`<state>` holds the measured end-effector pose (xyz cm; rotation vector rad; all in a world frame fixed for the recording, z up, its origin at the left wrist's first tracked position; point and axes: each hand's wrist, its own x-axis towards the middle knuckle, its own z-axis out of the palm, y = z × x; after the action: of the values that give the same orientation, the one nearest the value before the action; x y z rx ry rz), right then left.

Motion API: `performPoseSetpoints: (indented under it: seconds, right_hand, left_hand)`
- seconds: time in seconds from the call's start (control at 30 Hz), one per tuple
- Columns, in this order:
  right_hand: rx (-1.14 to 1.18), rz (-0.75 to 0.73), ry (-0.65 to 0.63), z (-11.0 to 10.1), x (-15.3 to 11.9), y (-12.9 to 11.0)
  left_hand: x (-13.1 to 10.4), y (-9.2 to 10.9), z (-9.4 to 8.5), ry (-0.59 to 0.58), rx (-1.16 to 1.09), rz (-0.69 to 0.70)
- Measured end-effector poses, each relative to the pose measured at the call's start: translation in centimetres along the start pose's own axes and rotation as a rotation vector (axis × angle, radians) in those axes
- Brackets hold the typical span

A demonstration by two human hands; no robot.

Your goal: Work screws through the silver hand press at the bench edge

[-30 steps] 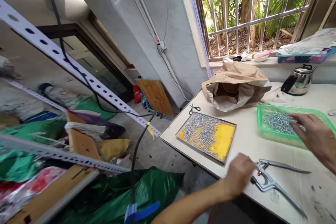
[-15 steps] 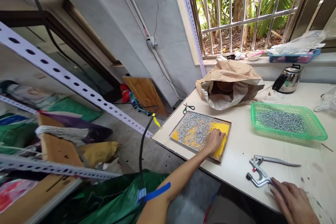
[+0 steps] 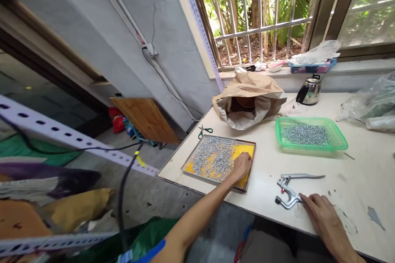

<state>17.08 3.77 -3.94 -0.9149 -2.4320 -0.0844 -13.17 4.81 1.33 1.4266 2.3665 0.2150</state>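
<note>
My left hand (image 3: 242, 165) is closed, its curled fingertips down on the bare yellow right part of a shallow tray (image 3: 253, 157). What the fingers pinch, if anything, is hidden. Many short silver screw-like metal pieces (image 3: 212, 156) cover the rest of that tray. Farther right, my right hand (image 3: 324, 218) lies at the table's front edge, closed over the lower handle of metal hand pliers (image 3: 288, 197) with C-shaped jaws. The pliers rest on the table, jaws pointing left and upper handle spread apart; the hand covers the lower handle.
A green plastic basket (image 3: 280, 141) holds more silver pieces. Green-handled scissors (image 3: 204, 131) lie behind the tray. An open brown paper bag (image 3: 249, 90), a steel kettle (image 3: 311, 89) and clear plastic bags (image 3: 375, 102) stand along the back. A perforated metal rail (image 3: 77, 137) crosses the left.
The view has swung right, so everything appears farther left. My left hand remains over the tray's right part, fingers curled. My right hand stays on the pliers' handle.
</note>
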Motion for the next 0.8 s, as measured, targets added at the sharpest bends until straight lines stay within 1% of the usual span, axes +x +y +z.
performPoseSetpoints:
  seconds: [0.13,0.23,0.33,0.43,0.57,0.63,0.7,0.8]
  right_hand:
    - [-0.043,-0.004,-0.022,-0.3,0.9,1.4]
    - [-0.037,0.022,-0.023,-0.1,1.2,2.0]
    - [-0.013,0.056,-0.024,0.2,1.0,1.9]
    - [0.006,0.071,-0.013,0.3,0.7,1.7]
    - [0.021,0.099,-0.032,0.5,0.5,1.5]
    - [0.029,0.103,-0.028,0.6,0.5,1.5]
    - [0.022,0.101,-0.002,0.6,0.6,1.5]
    - [0.0,0.08,0.041,0.6,0.8,1.5]
  left_hand:
    - [-0.3,-0.2,0.2,-0.018,0.021,0.016]
    - [-0.7,-0.5,0.3,-0.016,0.033,0.025]
    - [-0.8,-1.0,0.5,-0.016,0.038,0.051]
    - [-0.9,-1.7,0.7,-0.021,0.013,0.121]
    - [-1.2,-2.9,0.5,-0.104,0.015,0.259]
    - [-1.5,-3.3,0.3,-0.119,0.013,0.307]
    - [-1.8,-3.5,0.3,-0.111,0.015,0.32]
    - [-2.0,-3.3,0.4,-0.104,0.045,0.304]
